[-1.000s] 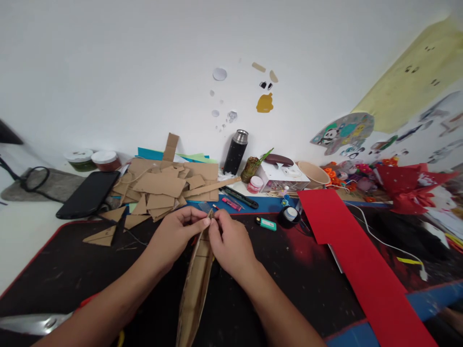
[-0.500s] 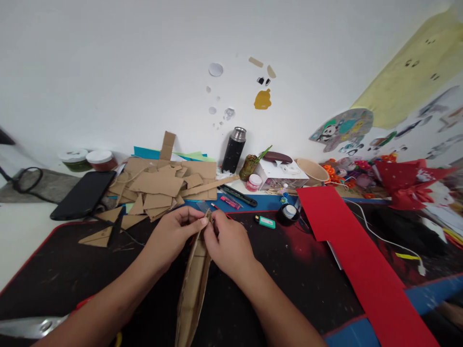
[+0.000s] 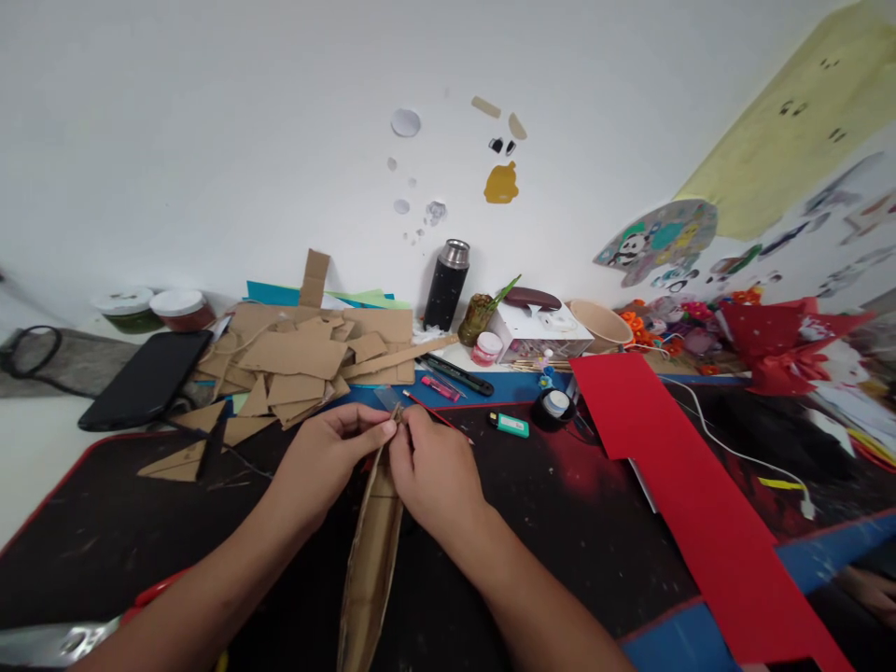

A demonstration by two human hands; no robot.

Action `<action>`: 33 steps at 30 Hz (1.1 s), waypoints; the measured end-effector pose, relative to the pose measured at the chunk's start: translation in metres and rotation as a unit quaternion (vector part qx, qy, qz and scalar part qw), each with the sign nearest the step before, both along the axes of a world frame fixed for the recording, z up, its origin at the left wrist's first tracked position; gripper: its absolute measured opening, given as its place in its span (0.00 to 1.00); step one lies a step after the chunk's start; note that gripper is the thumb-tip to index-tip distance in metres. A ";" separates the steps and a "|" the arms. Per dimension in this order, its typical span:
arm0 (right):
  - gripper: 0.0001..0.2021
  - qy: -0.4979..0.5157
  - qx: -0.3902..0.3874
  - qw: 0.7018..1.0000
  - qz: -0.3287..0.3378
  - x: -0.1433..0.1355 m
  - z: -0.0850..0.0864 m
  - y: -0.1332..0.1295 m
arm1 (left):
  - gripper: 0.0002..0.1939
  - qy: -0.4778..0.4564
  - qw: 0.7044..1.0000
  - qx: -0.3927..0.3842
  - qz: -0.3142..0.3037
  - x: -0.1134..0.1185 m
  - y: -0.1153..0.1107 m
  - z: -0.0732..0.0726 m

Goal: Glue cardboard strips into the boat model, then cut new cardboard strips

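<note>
- Down at the lower left, scissors are poking out, silver blade and red handle showing, and the left forearm is covering part of them.
- Higher at the left, two white-lidded jars, a green one and a reddish one, are standing side by side near the wall, with a black phone lying tilted just below.
- Left of centre, cardboard scraps are piling over one another, and a triangular offcut is lying nearer the viewer.
- Now the centre: the left hand is pinching the far tip of a cardboard piece between thumb and curled fingers.
- That piece is running from the frame's middle down past the bottom edge, long and narrow, its two walls standing apart below and meeting at the tip.
- Here's the right hand, pressing in from the other side: its thumb and bent fingers are pinching the same tip, right beside the left thumb.
- Just beyond those right knuckles, a red pencil is lying slantwise; further up, a cutter knife is resting below a black flask.
- Right of centre, a green lighter is lying on the dark mat.
- Over at the right, a red sheet is stretching diagonally to the bottom edge, with a white cable curving beside it.
</note>
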State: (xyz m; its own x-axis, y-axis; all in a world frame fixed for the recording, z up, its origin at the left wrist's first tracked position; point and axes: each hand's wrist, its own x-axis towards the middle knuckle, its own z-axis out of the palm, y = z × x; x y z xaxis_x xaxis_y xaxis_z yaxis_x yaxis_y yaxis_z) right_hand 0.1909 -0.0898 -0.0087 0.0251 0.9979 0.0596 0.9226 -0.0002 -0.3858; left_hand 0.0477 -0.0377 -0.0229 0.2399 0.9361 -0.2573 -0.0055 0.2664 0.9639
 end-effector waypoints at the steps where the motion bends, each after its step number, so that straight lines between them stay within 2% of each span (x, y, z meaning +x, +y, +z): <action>1: 0.09 -0.001 0.000 1.000 0.001 0.000 0.000 0.000 | 0.21 0.003 1.000 0.000 0.000 0.000 0.000 0.000; 14: 0.10 -0.001 -0.002 1.000 -0.004 -0.002 0.001 -0.002 | 0.20 0.037 0.999 0.030 0.005 0.000 -0.003 -0.002; 21: 0.09 -0.006 -0.011 1.000 -0.008 -0.003 0.003 0.000 | 0.21 0.022 0.999 0.016 0.018 0.002 -0.005 0.003; 33: 0.10 -0.006 -0.014 1.000 -0.010 -0.003 0.004 -0.001 | 0.20 0.023 0.999 0.016 0.020 0.002 -0.006 0.003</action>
State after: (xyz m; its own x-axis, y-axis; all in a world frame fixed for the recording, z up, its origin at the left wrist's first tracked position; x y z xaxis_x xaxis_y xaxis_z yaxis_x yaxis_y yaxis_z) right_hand 0.1876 -0.0913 -0.0052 0.0437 0.9985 0.0319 0.9270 -0.0287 -0.3741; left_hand 0.0497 -0.0434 -0.0203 0.1902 0.9526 -0.2375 0.0281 0.2366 0.9712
